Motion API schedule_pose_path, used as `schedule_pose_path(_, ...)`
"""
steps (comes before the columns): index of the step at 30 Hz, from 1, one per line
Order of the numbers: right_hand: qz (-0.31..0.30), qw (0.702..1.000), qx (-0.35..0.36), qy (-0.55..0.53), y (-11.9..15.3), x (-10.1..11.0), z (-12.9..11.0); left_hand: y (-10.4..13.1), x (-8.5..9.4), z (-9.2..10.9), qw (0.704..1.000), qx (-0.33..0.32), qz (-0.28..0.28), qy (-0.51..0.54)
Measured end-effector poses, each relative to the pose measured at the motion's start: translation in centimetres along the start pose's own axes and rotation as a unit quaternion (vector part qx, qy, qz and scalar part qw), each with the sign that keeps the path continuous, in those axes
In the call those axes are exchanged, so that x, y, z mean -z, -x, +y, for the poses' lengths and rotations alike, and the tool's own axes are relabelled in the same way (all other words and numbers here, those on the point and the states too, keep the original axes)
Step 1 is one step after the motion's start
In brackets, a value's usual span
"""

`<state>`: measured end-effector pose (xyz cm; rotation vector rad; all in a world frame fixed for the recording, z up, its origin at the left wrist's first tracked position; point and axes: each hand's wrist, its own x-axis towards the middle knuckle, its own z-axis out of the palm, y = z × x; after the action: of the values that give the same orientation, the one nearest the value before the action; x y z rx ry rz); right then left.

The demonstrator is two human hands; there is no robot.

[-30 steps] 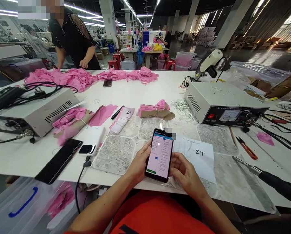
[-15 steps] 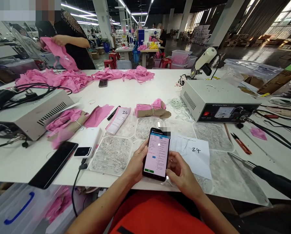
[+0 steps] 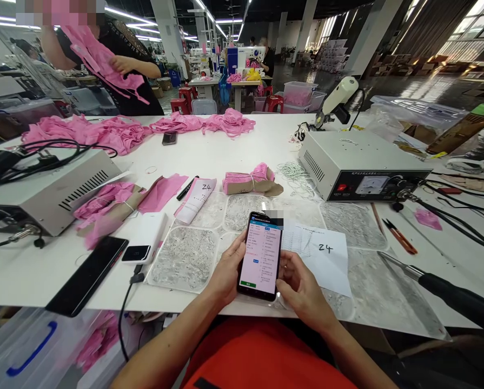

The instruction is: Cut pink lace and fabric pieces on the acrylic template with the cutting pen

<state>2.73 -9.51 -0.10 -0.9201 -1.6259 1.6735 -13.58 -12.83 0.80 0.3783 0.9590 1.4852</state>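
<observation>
left hand clasping phone | right hand loosely curled, part-spread, at phone's edge

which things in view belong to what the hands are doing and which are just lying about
Belongs, judging by the hands:
lit phone, gripped by the left hand, with the right hand at its edge
possibly the paper marked 24, beside it

Seemingly just lying about:
black slab, probably another phone
white device with a cord
black pen
orange-and-black tool
</observation>
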Motion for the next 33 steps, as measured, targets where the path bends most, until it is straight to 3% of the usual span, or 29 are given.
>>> schedule_pose_path(6, 0.001, 1.0, 0.015, 0.024, 0.3, 0.3, -0.6, -0.1, -0.1, 0.4, 1.0, 0.001, 0.02, 0.017)
schedule_pose_path(9, 0.054, 0.988, 0.092, 0.115, 0.9, 0.3, -0.1, -0.1, -0.2, 0.5, 0.999, -0.001, 0.025, 0.027)
schedule_pose_path(11, 0.109, 0.943, 0.213, 0.232, 1.4, 0.3, 0.4, 0.0, -0.3, 0.7, 0.999, -0.007, 0.03, 0.032)
schedule_pose_path(14, 0.115, 0.832, 0.387, 0.38, 1.8, 0.1, 1.0, 0.0, -0.7, 0.8, 0.998, -0.024, 0.032, 0.038)
schedule_pose_path(16, 0.089, 0.782, 0.444, 0.429, 1.8, -0.2, 1.1, 0.1, -0.8, 0.9, 0.998, -0.033, 0.028, 0.04)
schedule_pose_path(18, 0.078, 0.76, 0.459, 0.453, 1.6, -0.5, 1.1, 0.1, -1.0, 0.9, 0.998, -0.034, 0.026, 0.039)
schedule_pose_path(27, 0.064, 0.747, 0.45, 0.485, 1.0, -0.9, 1.1, 0.3, -1.2, 0.7, 0.999, -0.024, 0.02, 0.035)
schedule_pose_path(33, 0.109, 0.783, 0.469, 0.393, 1.6, -0.2, 1.0, 0.2, -1.0, 0.6, 0.999, -0.023, 0.026, 0.025)
